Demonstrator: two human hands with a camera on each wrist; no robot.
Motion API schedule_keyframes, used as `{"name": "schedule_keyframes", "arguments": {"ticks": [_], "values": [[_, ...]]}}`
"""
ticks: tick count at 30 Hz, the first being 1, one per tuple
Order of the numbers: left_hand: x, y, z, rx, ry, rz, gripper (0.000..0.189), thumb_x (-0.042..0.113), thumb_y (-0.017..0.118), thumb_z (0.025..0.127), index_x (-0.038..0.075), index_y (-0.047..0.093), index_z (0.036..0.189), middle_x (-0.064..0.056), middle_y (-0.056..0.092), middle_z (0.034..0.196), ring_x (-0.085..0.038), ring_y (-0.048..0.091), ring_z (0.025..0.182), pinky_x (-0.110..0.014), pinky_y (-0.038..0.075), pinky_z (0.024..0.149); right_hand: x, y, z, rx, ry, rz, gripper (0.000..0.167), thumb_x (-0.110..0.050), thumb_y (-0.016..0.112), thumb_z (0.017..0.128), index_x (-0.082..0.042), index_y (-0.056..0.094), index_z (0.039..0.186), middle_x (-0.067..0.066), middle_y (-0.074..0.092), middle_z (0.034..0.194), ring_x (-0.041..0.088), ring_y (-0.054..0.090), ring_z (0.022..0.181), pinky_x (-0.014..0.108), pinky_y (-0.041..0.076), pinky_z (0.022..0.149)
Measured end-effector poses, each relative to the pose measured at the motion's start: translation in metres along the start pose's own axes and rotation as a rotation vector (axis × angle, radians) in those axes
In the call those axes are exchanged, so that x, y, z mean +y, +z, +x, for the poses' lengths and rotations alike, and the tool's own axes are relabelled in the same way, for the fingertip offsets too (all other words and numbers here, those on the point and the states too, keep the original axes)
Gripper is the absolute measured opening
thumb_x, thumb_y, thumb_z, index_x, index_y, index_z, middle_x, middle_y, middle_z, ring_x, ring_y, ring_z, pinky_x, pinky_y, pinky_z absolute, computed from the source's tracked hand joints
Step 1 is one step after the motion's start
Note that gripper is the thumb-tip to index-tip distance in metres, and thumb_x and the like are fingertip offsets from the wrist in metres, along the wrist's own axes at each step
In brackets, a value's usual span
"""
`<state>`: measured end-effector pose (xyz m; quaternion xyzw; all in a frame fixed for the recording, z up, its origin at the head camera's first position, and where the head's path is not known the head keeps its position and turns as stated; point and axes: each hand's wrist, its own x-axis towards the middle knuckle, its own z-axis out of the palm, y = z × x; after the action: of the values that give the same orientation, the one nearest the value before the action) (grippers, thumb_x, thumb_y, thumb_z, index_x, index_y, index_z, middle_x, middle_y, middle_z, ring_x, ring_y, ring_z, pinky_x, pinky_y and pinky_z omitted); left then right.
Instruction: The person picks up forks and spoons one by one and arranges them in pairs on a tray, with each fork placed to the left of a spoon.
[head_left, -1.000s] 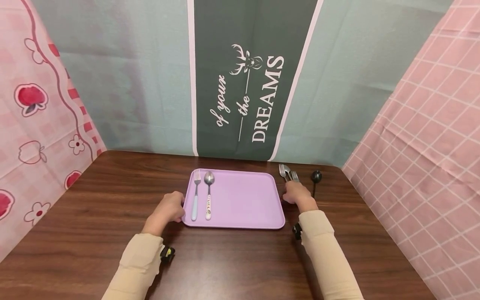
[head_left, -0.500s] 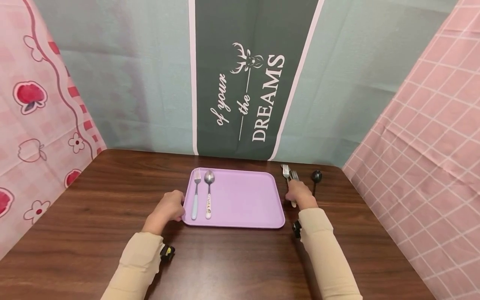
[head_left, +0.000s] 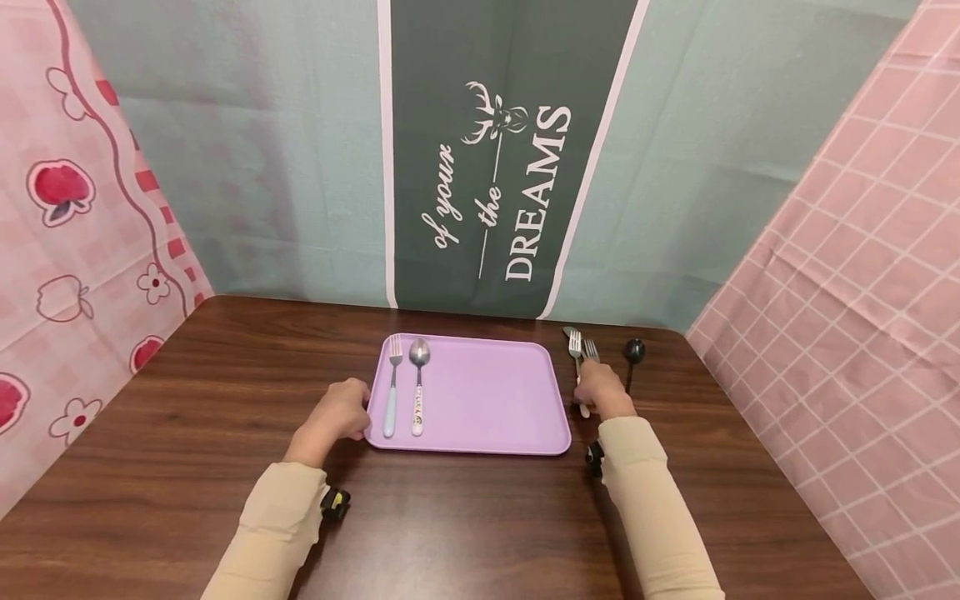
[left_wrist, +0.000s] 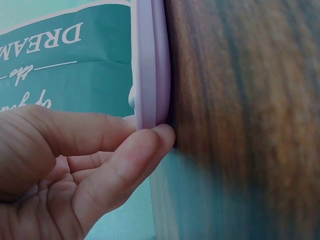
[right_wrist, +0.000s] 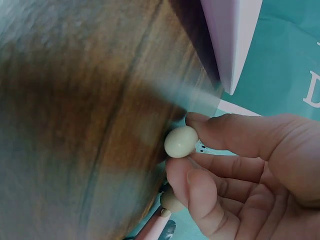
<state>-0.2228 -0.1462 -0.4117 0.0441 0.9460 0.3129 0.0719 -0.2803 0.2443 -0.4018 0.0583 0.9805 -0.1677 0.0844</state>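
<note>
So L grip (head_left: pixel 341 408) pinches tray (head_left: pixel 487 400), R grip (head_left: pixel 602 389) pinches fork hndl (right_wrist: pixel 181 141)

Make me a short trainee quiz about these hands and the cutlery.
1. Pick one: what does the left hand pinch? A) black spoon B) lilac tray C) green banner
2. True or false: in the head view, the blue-handled fork lies right of the patterned-handle spoon.
3. Fill in: the right hand pinches another fork by its (blank) handle.
Key: 1. B. 2. False: the blue-handled fork lies left of the patterned-handle spoon. 3. Cream.
</note>
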Motion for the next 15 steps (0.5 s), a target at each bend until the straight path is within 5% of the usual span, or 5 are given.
{"name": "schedule_keyframes", "arguments": {"ticks": [15], "values": [[0.0007, 0.0010, 0.0014, 0.001, -0.005, -0.011, 0.032, -0.012, 0.061, 0.066, -0.011, 0.060, 0.098, -0.023, 0.057, 0.082, -0.015, 0.058, 0.049, -0.023, 0.050, 0.044, 0.0013, 0.0004, -0.0046, 0.025, 0.042, 0.078, 0.017, -0.002, 0.064, 0.075, 0.004, 0.050, 0.083, 0.016, 0.056, 0.068, 0.020, 0.057, 0.048, 0.023, 0.047, 0.040]]}}
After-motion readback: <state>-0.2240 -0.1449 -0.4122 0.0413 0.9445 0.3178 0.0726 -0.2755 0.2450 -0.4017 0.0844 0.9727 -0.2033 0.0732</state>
